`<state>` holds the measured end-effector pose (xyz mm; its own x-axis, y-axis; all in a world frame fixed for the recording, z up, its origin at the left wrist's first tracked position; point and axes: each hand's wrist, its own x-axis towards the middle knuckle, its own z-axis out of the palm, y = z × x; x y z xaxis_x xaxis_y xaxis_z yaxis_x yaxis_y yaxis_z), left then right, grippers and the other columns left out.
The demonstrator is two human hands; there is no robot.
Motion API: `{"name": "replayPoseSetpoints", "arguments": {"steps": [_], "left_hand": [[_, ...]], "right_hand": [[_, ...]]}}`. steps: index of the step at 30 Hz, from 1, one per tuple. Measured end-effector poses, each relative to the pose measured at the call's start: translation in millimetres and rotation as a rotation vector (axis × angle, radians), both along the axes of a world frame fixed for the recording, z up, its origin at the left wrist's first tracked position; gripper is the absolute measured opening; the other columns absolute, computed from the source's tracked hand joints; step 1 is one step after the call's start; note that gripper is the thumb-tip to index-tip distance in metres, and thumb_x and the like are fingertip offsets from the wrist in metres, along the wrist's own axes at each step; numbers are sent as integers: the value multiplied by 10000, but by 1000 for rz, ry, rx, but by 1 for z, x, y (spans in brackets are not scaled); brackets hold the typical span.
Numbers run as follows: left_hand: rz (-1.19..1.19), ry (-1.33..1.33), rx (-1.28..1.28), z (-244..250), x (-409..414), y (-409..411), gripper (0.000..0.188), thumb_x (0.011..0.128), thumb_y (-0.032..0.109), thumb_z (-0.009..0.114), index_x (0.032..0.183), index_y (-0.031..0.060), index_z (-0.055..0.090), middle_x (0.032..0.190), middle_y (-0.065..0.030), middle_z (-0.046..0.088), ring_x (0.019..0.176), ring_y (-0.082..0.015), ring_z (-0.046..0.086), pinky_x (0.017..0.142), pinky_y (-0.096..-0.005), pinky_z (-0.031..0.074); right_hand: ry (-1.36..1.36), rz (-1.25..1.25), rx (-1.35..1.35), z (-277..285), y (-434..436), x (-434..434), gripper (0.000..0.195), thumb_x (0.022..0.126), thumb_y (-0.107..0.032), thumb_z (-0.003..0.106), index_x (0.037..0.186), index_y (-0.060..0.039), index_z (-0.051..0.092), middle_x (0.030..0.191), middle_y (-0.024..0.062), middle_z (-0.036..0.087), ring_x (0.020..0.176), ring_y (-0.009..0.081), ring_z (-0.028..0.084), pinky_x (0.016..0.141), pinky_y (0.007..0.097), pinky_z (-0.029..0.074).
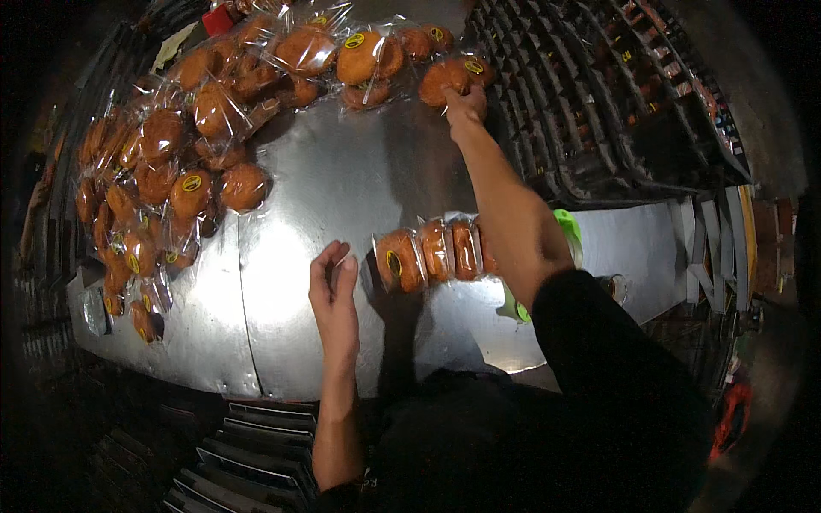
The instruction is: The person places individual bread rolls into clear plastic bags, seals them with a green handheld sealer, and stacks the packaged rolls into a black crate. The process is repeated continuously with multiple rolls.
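My right hand [467,108] reaches to the far side of the metal table [321,167], its fingers on a round brown bun [442,82] in clear plastic wrap. Another wrapped bun with a yellow sticker [476,67] sits against that one. Nearer to me, my left hand [333,292] hovers with thumb and fingers apart and nothing in it. Just right of it, several wrapped buns [399,261] stand on edge in a row. My right forearm hides the end of this row.
A large heap of wrapped buns [192,192] covers the table's left and far left. Stacked black trays [577,109] rise at the far right. Bright green items [568,224] show beside my right forearm. Metal trays [256,449] are stacked below the table's front edge.
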<state>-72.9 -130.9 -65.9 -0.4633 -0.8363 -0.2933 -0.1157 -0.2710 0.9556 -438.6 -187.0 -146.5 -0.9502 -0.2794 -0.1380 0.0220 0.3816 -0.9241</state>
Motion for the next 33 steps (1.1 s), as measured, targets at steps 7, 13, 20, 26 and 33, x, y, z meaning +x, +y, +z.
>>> {"name": "replayPoseSetpoints", "arguments": {"steps": [7,13,20,26,33], "left_hand": [[-188,434,424,40,-17,-7,508,946,347,622,1257,-44,528,1182,-197,616,1046,-241,616,929,-359,474],[-31,260,-236,27,-17,67,309,982,232,585,1156,-23,578,1104,-135,615,1055,-193,567,929,-324,451],[-29,208,-817,46,32,121,358,1030,248,433,941,-46,617,939,-112,627,926,-218,595,860,-348,480],[-195,106,-417,68,47,121,295,1010,194,500,922,-50,641,793,-81,643,774,-151,586,746,-312,484],[118,459,-671,87,35,146,175,936,135,646,960,-38,649,878,-61,638,822,-146,603,777,-288,482]], "right_hand": [[432,570,-368,112,144,151,332,919,-170,617,1207,-12,568,1199,193,596,1079,270,602,961,379,456],[-63,413,-453,127,241,264,294,934,-164,605,1156,25,565,1153,170,607,1073,231,599,928,339,462],[550,640,-393,162,286,272,120,956,-114,573,964,4,558,961,95,612,933,173,582,854,312,472],[57,480,-798,162,294,299,123,1006,-144,508,1032,-29,475,949,119,618,890,165,609,843,319,497],[40,381,-850,165,286,326,160,1006,-155,510,1086,-20,481,1013,148,647,918,188,634,848,304,501]]}}
